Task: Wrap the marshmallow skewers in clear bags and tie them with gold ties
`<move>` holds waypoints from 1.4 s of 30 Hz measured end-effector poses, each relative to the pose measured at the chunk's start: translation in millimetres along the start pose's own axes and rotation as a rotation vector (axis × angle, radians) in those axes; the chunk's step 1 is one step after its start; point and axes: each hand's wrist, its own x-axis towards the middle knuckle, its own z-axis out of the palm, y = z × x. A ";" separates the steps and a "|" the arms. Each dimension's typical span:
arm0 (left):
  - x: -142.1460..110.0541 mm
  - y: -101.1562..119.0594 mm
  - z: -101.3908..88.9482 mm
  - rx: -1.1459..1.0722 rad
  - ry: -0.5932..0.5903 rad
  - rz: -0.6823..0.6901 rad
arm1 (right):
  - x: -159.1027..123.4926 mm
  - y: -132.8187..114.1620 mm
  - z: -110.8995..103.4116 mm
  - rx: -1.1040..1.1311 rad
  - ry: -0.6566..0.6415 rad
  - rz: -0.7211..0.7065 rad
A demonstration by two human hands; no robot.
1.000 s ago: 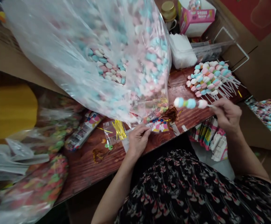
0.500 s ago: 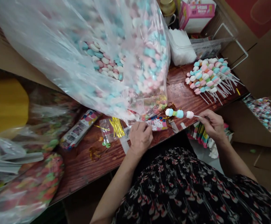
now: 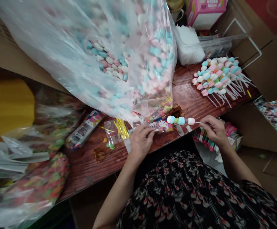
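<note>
My right hand (image 3: 213, 128) pinches the white stick of a marshmallow skewer (image 3: 180, 120) with white, blue, green and pink pieces, held level just above the table's near edge. The skewer's tip points left at a small printed wrapper bag (image 3: 161, 125) lying on the wooden table (image 3: 188, 98). My left hand (image 3: 140, 140) has its fingers closed on the left end of that bag, pressing it to the table. A big clear plastic sack of pastel marshmallows (image 3: 119, 54) looms over the table right behind both hands.
A heap of finished marshmallow skewers (image 3: 218, 78) lies at the far right of the table. Gold twist ties in a clear packet (image 3: 119, 128), a sticker strip (image 3: 83, 130), candy bags at left (image 3: 33, 187), a white tub (image 3: 188, 46) and cardboard boxes (image 3: 269, 60) surround the spot.
My right hand has brought the skewer down and left, from beside the skewer heap to the wrapper bag by my left hand. My left hand stayed on the bag.
</note>
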 end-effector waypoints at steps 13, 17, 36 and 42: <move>2.5 -12.7 -12.7 -0.247 -0.128 0.003 | 6.2 -8.9 0.0 0.062 -0.090 -0.023; 5.9 -14.7 -9.7 -0.272 -0.133 -0.039 | 7.9 -10.4 -1.2 0.063 -0.095 -0.056; 7.1 -6.4 -11.5 -0.149 -0.109 0.026 | 0.6 -12.8 -0.5 0.114 -0.002 -0.049; 4.9 -13.7 -19.0 -0.219 -0.168 -0.003 | -1.5 -9.6 1.2 0.133 -0.025 -0.068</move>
